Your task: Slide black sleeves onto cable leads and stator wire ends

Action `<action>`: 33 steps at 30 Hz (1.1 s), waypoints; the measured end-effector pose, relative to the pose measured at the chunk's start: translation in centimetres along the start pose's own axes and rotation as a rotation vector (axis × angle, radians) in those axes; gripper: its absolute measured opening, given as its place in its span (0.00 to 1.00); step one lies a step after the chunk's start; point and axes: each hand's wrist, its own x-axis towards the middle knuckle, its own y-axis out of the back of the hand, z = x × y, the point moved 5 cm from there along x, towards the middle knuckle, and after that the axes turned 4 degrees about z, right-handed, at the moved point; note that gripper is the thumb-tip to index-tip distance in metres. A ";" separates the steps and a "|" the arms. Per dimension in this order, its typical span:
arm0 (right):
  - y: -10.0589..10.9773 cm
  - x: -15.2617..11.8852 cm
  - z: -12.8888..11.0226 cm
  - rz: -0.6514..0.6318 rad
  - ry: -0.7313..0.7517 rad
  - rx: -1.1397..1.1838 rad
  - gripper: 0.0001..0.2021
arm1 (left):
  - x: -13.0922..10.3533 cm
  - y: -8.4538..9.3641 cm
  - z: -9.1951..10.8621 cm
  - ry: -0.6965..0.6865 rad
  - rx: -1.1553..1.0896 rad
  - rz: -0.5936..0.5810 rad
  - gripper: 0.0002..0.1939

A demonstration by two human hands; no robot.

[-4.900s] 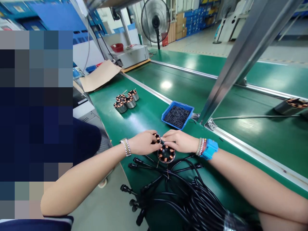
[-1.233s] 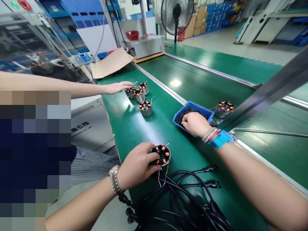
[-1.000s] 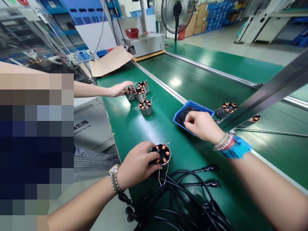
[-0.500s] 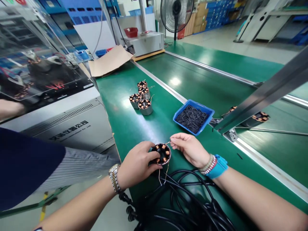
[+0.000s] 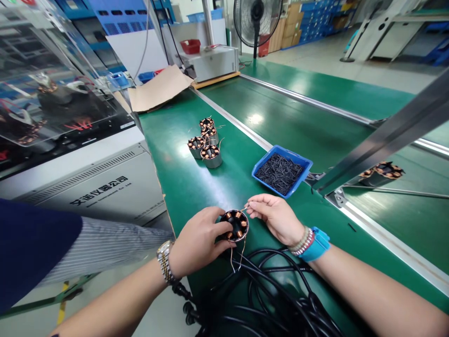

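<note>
My left hand (image 5: 201, 241) is closed around the near-left side of a motor stator (image 5: 244, 234), a round metal ring with copper coils inside. The stator stands on the green bench, with two copper leads bent down toward me from its near side. To its right, my right hand (image 5: 275, 217) pinches a thin copper wire lead (image 5: 243, 208) that comes off the stator's far edge. Whether a sleeve is on that wire end, I cannot tell. Beyond my right hand is a blue tray (image 5: 257, 181) full of short black tubes (image 5: 278, 172).
Several similar stators (image 5: 212, 161) stand together farther up the bench. Black cables (image 5: 280, 290) lie coiled close to me. A slanted metal post (image 5: 382, 135) rises at right, with more stators (image 5: 380, 175) behind it. At left, a person's sleeve (image 5: 38, 248) is near a white machine (image 5: 101, 182).
Both my hands and the stator stay nearly in place. Behind the post, the stators have shifted right. The other person's hand at the far left has gone out of sight.
</note>
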 end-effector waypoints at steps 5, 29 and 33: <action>-0.1 0.0 -0.1 -0.005 -0.003 0.008 0.07 | 0.0 -0.1 -0.1 0.008 -0.007 -0.006 0.09; -0.2 -0.1 0.0 -0.061 0.020 0.008 0.07 | 0.0 -0.1 -0.2 0.018 -0.008 -0.008 0.09; -0.1 0.0 0.3 -0.080 -0.002 -0.059 0.07 | 0.0 0.0 -0.1 0.020 -0.011 -0.011 0.09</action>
